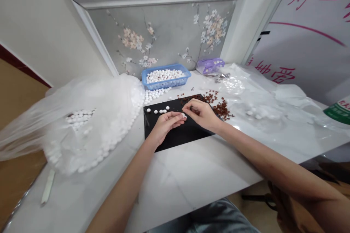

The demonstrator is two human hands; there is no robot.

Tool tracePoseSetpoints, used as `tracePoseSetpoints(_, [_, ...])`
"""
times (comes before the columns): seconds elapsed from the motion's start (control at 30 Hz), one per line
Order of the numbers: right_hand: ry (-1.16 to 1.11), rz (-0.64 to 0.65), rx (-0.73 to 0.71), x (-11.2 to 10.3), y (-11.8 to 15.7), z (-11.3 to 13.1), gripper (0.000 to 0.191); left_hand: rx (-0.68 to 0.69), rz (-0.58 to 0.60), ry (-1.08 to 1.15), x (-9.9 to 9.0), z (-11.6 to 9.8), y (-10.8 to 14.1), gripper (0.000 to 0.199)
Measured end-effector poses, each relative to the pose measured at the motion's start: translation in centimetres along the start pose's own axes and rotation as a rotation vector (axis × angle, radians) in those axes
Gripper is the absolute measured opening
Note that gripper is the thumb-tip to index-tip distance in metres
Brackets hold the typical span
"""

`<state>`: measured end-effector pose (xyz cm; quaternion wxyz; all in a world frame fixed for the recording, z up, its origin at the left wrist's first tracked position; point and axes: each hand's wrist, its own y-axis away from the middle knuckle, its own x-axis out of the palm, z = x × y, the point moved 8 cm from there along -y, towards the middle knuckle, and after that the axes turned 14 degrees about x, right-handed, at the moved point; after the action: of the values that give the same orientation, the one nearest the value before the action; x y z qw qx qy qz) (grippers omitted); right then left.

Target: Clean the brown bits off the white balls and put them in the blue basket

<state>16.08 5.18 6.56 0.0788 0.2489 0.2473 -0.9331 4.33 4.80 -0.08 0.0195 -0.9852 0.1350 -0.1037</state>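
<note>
Over a black mat [175,138], my left hand [168,123] is closed, pinching a small white ball [184,115] between thumb and fingers. My right hand [201,113] is close beside it, thumb and fingertips pressed together right above the ball. Whatever sits in that right pinch is too small to make out. Several loose white balls [155,111] lie on the mat to the left of my hands. Small reddish-brown, star-shaped pieces [222,108] are heaped at the mat's right side, some partly hidden behind my right hand.
A blue basket [144,80] full of white balls stands behind the mat. To the left, a big clear bag [120,116] holds many more. Plastic sheeting [287,116] covers the table's right side, near a purple packet [210,65]. A pale strip [47,187] lies front left.
</note>
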Motion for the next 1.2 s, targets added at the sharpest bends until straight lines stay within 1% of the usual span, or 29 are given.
tracePoseSetpoints(0.13, [0.031, 0.017, -0.032, 0.1, 0.1, 0.4, 0.009, 0.010, -0.004, 0.004, -0.2, 0.1, -0.1, 0.025])
tracePoseSetpoints(0.23, [0.035, 0.007, -0.029, 0.1, 0.2, 0.5, 0.009, 0.014, -0.033, 0.026, -0.5, 0.2, -0.2, 0.024])
tracePoseSetpoints(0.33, [0.052, -0.020, -0.022, 0.1, 0.4, 0.5, 0.009, 0.014, -0.058, 0.046, -0.8, 0.3, -0.2, 0.023])
tracePoseSetpoints(0.5, [0.088, -0.095, -0.006, 0.2, 0.8, 0.5, 0.008, 0.009, -0.064, 0.053, -0.8, 0.3, -0.2, 0.021])
tracePoseSetpoints(0.63, [0.106, -0.075, -0.018, 0.5, 0.9, 0.4, 0.009, 0.012, -0.072, 0.042, -0.8, 0.3, -0.2, 0.020])
tracePoseSetpoints(0.8, [0.034, -0.054, -0.056, 0.5, 1.0, 0.3, 0.007, 0.022, -0.082, 0.056, -0.8, 0.3, -0.2, 0.019])
tracePoseSetpoints(0.93, [0.002, -0.048, -0.075, 0.6, 1.1, 0.1, 0.015, 0.019, -0.119, 0.087, -1.1, 0.3, -0.2, 0.019])
tracePoseSetpoints(1.03, [-0.008, -0.063, -0.057, 0.6, 1.0, -0.1, 0.014, 0.026, -0.122, 0.091, -1.1, 0.2, -0.2, 0.020])
tracePoseSetpoints(1.2, [-0.020, -0.034, -0.026, 0.9, 1.0, -0.4, 0.016, 0.038, -0.111, 0.079, -1.1, 0.2, -0.2, 0.021])
